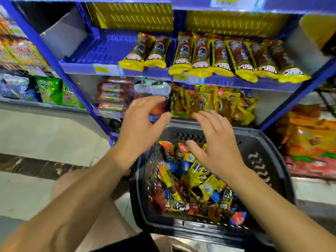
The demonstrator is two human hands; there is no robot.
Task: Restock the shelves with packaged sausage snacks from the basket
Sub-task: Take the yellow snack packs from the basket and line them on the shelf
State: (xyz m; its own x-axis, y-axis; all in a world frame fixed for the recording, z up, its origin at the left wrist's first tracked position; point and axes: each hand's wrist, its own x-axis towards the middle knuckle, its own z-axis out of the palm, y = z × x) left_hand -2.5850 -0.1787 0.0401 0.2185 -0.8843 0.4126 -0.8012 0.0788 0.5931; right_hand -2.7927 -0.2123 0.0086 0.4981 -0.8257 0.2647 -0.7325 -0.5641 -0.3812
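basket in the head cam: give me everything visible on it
The basket is dark grey plastic with rounded corners, a thick rim and slotted vent cut-outs in its walls. It sits low in front of the blue shelving, its open top toward the camera. It holds a loose heap of sausage snack packs, mostly yellow, with some red and blue wrappers. The right hand hovers open over the contents; the left hand is open above its left rim. Neither plainly touches it.
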